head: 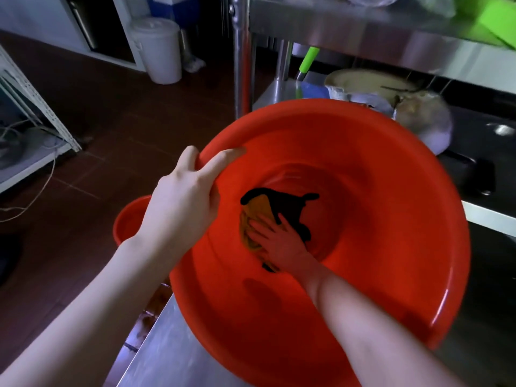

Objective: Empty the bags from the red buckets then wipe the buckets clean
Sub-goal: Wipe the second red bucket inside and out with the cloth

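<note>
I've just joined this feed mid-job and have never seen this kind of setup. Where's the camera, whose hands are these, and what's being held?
There is no machine here. A person wears one wide-angle camera on the head, and it looks forward and down at their own two bare hands.

The left hand grips the rim of a large red bucket, which is tipped toward the camera. The right hand reaches inside and presses a yellow and black cloth flat against the bottom. No bag shows inside.

The bucket sits over the corner of a steel table. A second red bucket peeks out lower down, behind the left hand. A white lidded bin stands on the floor beyond.
</note>
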### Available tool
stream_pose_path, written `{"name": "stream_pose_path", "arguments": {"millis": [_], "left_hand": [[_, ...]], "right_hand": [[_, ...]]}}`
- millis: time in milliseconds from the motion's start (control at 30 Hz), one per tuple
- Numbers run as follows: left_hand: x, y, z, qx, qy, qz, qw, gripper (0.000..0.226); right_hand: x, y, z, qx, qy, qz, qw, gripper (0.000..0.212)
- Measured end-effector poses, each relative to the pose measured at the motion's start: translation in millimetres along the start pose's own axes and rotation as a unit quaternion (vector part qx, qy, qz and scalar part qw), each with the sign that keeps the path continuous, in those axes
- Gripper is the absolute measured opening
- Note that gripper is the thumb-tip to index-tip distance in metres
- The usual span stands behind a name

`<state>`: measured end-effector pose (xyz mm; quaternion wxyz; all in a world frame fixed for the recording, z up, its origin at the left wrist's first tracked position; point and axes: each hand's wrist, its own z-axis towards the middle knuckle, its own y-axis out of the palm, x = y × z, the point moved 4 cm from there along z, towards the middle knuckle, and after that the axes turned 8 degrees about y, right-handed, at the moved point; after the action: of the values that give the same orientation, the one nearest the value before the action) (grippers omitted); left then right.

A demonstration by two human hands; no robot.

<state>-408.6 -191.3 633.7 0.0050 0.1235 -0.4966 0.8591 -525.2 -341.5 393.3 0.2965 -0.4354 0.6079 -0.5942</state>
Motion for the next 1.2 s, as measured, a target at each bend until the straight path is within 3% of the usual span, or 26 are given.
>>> {"name": "stream_pose_path", "arguments": {"millis": [67, 167, 233, 300, 367, 467, 533, 567, 667, 733, 800, 867, 1067, 1133, 1200], "left_hand": [[6, 0, -2, 0.001, -0.008, 0.007, 1.0, 0.069], [13, -2, -3, -0.001, -0.022, 0.017, 1.0, 0.067], [15, -4, -4, -0.002, -0.032, 0.022, 0.999, 0.067], [15, -4, -4, -0.002, -0.046, 0.025, 0.999, 0.067], [16, -2, -5, -0.005, -0.06, 0.023, 0.998, 0.068], [17, 2, -4, -0.008, -0.06, 0.011, 0.998, 0.07], [15, 3, -2, -0.007, -0.056, -0.003, 0.998, 0.071], [15, 3, -1, -0.007, -0.056, -0.004, 0.998, 0.071], [13, 4, 5, -0.011, -0.065, 0.002, 0.998, 0.07], [13, 5, 7, -0.017, -0.074, 0.011, 0.997, 0.07], [14, 4, 6, -0.021, -0.086, 0.017, 0.996, 0.071], [18, 4, 1, -0.02, -0.101, 0.02, 0.994, 0.072], [24, 1, -6, -0.02, -0.109, 0.02, 0.994, 0.071], [29, 0, -7, -0.017, -0.112, 0.023, 0.993, 0.071], [34, -1, -8, -0.013, -0.117, 0.029, 0.993, 0.07]], "right_hand": [[13, -9, 13, -0.015, 0.032, 0.02, 0.999, 0.073], [30, -30, 32, 0.016, 0.161, 0.09, 0.983, 0.072], [51, -33, 23, 0.05, 0.297, 0.158, 0.94, 0.065], [71, -17, -8, 0.05, 0.434, 0.222, 0.872, 0.058], [69, 4, -39, 0.035, 0.496, 0.258, 0.829, 0.057], [53, 10, -48, 0.076, 0.522, 0.3, 0.795, 0.06], [53, 3, -32, 0.058, 0.52, 0.277, 0.806, 0.06], [54, -1, -20, 0.053, 0.494, 0.249, 0.832, 0.059], [58, -19, 23, 0.048, 0.331, 0.154, 0.93, 0.057], [47, -21, 37, 0.037, 0.208, 0.077, 0.974, 0.053], [18, -10, 28, 0.007, 0.085, 0.024, 0.996, 0.051], [-11, 5, 5, -0.015, 0.021, 0.004, 1.0, 0.049], [4, -10, 17, -0.026, 0.025, 0.01, 0.999, 0.066], [22, -28, 32, -0.002, 0.135, 0.079, 0.988, 0.068], [40, -38, 33, 0.029, 0.266, 0.167, 0.949, 0.067]]}}
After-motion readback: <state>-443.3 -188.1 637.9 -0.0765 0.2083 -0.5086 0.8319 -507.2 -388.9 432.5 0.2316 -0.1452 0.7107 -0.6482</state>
